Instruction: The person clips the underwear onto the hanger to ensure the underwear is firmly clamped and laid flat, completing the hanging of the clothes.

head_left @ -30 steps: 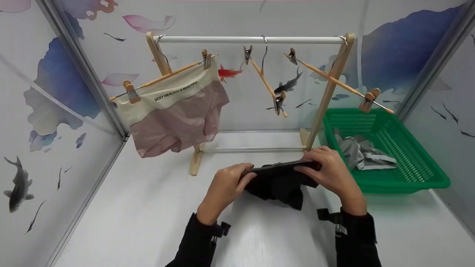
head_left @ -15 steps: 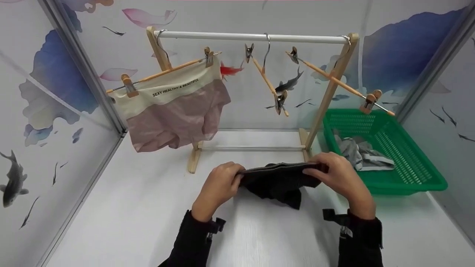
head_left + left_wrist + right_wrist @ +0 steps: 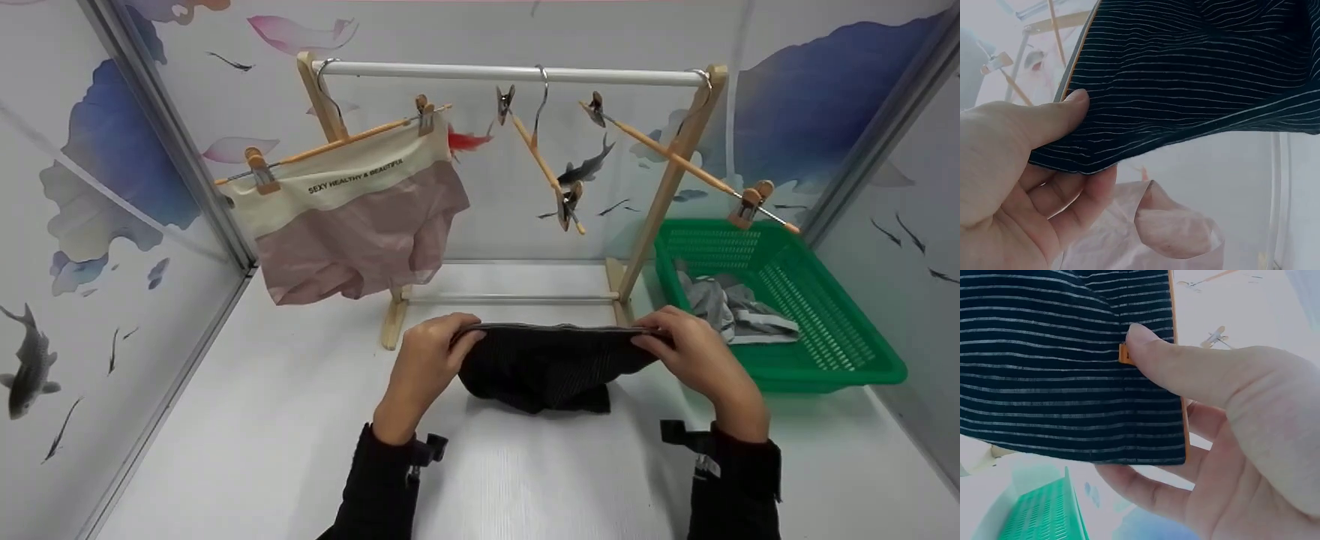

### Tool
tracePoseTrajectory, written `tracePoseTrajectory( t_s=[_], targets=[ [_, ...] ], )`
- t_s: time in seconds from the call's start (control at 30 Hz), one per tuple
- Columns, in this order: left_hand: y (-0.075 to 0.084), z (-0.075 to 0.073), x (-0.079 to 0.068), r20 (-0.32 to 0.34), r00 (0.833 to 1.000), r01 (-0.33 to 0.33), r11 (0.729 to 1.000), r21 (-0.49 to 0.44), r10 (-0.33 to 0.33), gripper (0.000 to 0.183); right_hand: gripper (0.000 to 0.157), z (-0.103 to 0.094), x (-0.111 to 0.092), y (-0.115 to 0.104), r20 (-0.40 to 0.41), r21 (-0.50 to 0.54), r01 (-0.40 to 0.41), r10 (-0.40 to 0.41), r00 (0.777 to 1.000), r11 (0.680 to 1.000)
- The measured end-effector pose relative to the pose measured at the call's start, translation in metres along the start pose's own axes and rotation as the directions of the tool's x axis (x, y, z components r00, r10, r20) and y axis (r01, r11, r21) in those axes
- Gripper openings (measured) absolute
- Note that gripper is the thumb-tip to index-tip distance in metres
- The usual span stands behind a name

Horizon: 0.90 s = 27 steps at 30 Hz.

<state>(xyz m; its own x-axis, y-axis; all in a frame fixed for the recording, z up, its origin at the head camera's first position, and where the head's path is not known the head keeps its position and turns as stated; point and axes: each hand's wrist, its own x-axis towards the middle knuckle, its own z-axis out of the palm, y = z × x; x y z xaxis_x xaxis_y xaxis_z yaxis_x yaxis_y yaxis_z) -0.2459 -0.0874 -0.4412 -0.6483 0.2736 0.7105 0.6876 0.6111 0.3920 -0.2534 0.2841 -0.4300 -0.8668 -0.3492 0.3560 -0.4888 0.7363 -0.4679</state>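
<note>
Dark underpants with thin pale stripes (image 3: 555, 367) are stretched between both hands over the white table, waistband edge up and the lower part hanging down. My left hand (image 3: 431, 352) pinches one end of the waistband; in the left wrist view its thumb (image 3: 1072, 109) lies on the striped cloth. My right hand (image 3: 694, 356) pinches the other end. Close up in the right wrist view, the thumb (image 3: 1157, 357) presses beside a small orange tag (image 3: 1123, 354), and orange trim runs along the cloth's edge.
Behind the hands stands a rack with a white rail (image 3: 450, 72). Pink underpants with a cream waistband (image 3: 360, 232) hang clipped at left. Two bare clip hangers, a middle one (image 3: 536, 157) and a right one (image 3: 667, 155), hang beside them. A green basket (image 3: 832, 367) holds grey cloth (image 3: 739, 315).
Both hands have moved apart, the left one leftward and the right one slightly rightward. The dark underpants are now spread wider, with the waistband pulled straighter.
</note>
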Motion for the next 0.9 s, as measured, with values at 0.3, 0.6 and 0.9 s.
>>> tracePoseTrajectory(
  t_s=[0.3, 0.6, 0.9],
  targets=[
    [-0.01, -0.015, -0.001, -0.021, 0.998, 0.062, 0.998, -0.009, -0.062, 0.02, 0.01, 0.001, 0.002, 0.005, 0.063, 0.046, -0.09, 0.087, 0.994, 0.995],
    [-0.018, -0.023, -0.002, -0.089, 0.99, 0.106, 0.994, -0.01, -0.106, 0.017, 0.011, -0.001, 0.002, 0.004, 0.07, 0.027, -0.139, 0.136, 0.988, 0.99],
    [-0.01, -0.036, 0.0, -0.248, 0.966, 0.047, 0.994, -0.096, -0.069, 0.018, 0.017, -0.007, -0.002, -0.008, -0.223, 0.146, -0.102, 0.133, 0.966, 0.984]
  ],
)
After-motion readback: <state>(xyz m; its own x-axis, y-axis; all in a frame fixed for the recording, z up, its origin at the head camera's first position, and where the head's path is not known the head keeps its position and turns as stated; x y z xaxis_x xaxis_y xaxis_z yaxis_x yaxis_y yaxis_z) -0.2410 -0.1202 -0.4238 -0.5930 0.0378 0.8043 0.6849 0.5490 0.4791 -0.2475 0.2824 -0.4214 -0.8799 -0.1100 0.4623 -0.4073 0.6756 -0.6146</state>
